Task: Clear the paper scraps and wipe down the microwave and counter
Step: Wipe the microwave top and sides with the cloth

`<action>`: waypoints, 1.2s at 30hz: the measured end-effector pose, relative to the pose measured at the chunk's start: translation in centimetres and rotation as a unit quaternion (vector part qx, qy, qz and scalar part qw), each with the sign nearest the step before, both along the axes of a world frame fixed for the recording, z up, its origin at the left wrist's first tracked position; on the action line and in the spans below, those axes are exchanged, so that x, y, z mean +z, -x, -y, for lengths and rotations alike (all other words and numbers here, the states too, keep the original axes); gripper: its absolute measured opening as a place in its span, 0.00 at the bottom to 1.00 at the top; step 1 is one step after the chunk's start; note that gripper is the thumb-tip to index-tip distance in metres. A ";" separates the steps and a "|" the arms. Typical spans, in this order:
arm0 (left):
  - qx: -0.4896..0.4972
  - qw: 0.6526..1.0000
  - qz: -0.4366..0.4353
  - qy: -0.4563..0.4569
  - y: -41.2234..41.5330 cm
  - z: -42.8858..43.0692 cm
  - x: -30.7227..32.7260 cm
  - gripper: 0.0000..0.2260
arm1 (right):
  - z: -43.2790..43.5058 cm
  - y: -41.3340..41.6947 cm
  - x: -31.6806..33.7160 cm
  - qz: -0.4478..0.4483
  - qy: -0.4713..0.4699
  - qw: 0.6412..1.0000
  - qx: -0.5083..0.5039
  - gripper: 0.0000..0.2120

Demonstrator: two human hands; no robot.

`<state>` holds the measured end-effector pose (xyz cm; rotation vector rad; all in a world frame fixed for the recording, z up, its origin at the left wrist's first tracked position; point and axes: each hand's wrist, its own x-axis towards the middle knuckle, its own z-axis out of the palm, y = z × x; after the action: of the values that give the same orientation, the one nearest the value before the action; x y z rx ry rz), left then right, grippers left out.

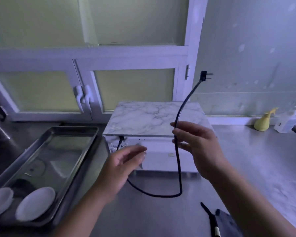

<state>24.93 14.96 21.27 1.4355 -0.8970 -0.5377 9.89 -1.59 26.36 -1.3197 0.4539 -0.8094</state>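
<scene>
A white microwave [162,159] with a marble-patterned top [154,117] stands on the steel counter [256,159], its back panel facing me. Its black power cord [178,165] leaves the back at the upper left, loops down over the counter and rises to the unplugged plug [205,75] in the air. My right hand [200,147] holds the cord between thumb and fingers in front of the microwave. My left hand [121,168] hovers with loosely spread fingers by the microwave's lower left corner, holding nothing. No paper scraps are visible.
A steel tray [72,134] lies at the left over a sink, with two white dishes [35,203] in its near end. A yellow spray bottle [264,120] and a clear pump bottle [287,120] stand at the back right. A dark cloth and black tool [212,221] lie near the front edge.
</scene>
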 end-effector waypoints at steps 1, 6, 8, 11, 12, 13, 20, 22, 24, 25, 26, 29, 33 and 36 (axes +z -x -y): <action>0.009 1.000 0.000 0.027 -0.8 -0.8 1.5 0.13 | -1.3 -1.2 0.3 -0.016 0.032 0.999 0.032 0.10; 0.076 0.994 -0.044 0.064 -5.0 -5.7 4.5 0.17 | -7.7 -7.6 -1.4 -0.103 0.168 0.962 0.188 0.04; 0.139 0.986 -0.070 0.056 -6.9 -8.2 3.5 0.14 | -10.2 -10.4 -3.1 -0.129 0.182 0.949 0.225 0.03; 0.239 0.961 -0.138 0.030 -9.9 -12.9 0.7 0.11 | -14.3 -14.9 -5.6 -0.152 0.182 0.935 0.262 0.02; 0.264 0.950 -0.168 0.014 -10.8 -14.7 -0.4 0.11 | -15.8 -16.4 -6.6 -0.169 0.190 0.925 0.284 0.03; 0.288 0.937 -0.196 -0.005 -11.6 -16.5 -1.6 0.12 | -17.1 -17.8 -7.6 -0.186 0.200 0.912 0.305 0.05; 0.374 0.860 -0.347 -0.028 -16.5 -26.2 -8.1 0.12 | -25.9 -26.6 -13.9 -0.235 0.333 0.808 0.425 0.04; 0.392 0.844 -0.366 -0.023 -17.8 -27.9 -9.4 0.12 | -28.2 -28.8 -15.2 -0.251 0.340 0.789 0.446 0.05; 0.415 0.835 -0.359 -0.030 -19.2 -29.4 -10.5 0.12 | -30.2 -30.8 -16.6 -0.274 0.345 0.777 0.450 0.04; 0.435 0.829 -0.349 -0.033 -20.0 -30.1 -11.0 0.11 | -31.1 -31.6 -17.2 -0.289 0.346 0.772 0.448 0.04; 0.455 0.822 -0.341 -0.033 -20.9 -30.9 -11.6 0.11 | -31.9 -32.3 -17.8 -0.303 0.339 0.771 0.446 0.04; 0.501 0.797 -0.336 -0.016 -23.7 -33.7 -13.5 0.10 | -32.8 -33.7 -19.3 -0.334 0.292 0.780 0.440 0.06; 0.539 0.770 -0.342 -0.011 -28.1 -38.1 -16.2 0.11 | -32.0 -34.9 -20.7 -0.374 0.327 0.761 0.417 0.09; 0.569 0.740 -0.357 -0.015 -30.9 -40.4 -18.4 0.11 | -31.3 -35.7 -21.5 -0.407 0.365 0.729 0.411 0.10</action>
<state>55.80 55.34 2.88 1.3490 0.6508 -0.0979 45.61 29.69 4.84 -2.3626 0.1425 0.4823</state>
